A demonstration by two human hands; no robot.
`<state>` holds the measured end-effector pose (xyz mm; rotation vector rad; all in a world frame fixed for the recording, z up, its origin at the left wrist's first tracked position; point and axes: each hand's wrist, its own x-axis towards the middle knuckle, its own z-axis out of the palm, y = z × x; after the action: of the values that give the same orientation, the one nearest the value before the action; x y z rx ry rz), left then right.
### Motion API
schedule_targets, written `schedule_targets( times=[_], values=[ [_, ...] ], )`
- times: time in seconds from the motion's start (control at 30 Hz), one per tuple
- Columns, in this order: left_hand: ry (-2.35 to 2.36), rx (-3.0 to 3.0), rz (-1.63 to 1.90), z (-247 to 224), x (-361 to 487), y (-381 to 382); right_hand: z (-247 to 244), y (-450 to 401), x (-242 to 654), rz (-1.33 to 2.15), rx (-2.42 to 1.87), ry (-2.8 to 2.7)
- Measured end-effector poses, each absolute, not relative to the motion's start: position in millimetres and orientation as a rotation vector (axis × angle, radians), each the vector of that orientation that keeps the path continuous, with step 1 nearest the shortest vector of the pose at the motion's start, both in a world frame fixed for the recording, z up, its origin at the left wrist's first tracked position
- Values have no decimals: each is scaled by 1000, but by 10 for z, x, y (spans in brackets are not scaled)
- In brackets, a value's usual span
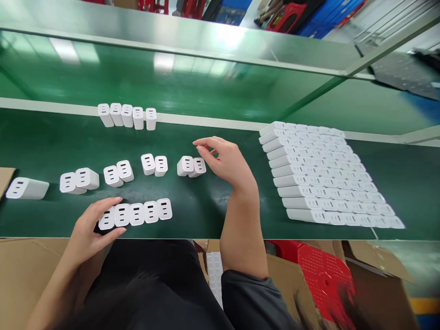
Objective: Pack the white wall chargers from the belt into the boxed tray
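White charger blocks with port slots on their end faces stand on the green bench. My left hand (pixel 91 229) curls round the left end of a front row of chargers (pixel 136 214), fingers behind and thumb in front of the leftmost charger (pixel 107 218). My right hand (pixel 222 158) hovers just right of and above a pair of chargers (pixel 186 166), with a small gap between thumb and forefinger and nothing visible in it. Further left are another pair (pixel 147 164), a third pair (pixel 112 176), more chargers (pixel 86 178), and one lying charger (pixel 27 188).
Several chargers (pixel 127 115) line the back ledge. A large block of stacked charger rows (pixel 323 178) fills the right of the green bench (pixel 213 215). A metal frame bar (pixel 206 55) crosses behind. Below the front edge are cardboard boxes (pixel 285 275) and a red stool (pixel 326 279).
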<state>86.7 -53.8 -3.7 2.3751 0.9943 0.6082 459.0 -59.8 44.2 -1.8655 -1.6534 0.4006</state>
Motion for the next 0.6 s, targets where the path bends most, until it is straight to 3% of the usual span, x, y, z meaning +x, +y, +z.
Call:
schedule_targets(
  times=[0.43,0.6],
  values=[
    [995,2079,729,-133,742,-550,418,-595,4628,811,-1848,-2005],
    [1003,2079,727,-136,731,-564,513,-659,4421,566,-1730,-2121]
  ],
)
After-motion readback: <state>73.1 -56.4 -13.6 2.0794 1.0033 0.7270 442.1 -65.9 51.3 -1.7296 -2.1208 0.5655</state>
